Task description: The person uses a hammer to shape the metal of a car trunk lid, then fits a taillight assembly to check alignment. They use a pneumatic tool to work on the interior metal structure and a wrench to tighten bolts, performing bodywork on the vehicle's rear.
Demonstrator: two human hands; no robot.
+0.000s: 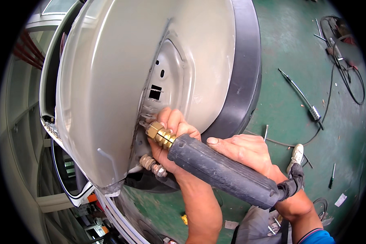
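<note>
A dull beige car body panel has a recessed seam with several small metal tabs sticking out. My left hand is closed around the brass head of a tool, against that seam; its fingertips are partly hidden. My right hand grips the tool's thick black handle, whose sleeved cable trails from the lower right end. Just below the brass head sits a threaded metal fitting with a nut, beside my left wrist.
A black trim strip edges the panel. On the green floor lie a rod tool, tangled cables, a small screwdriver-like tool and scraps. My white shoe is at right. An open car frame is at left.
</note>
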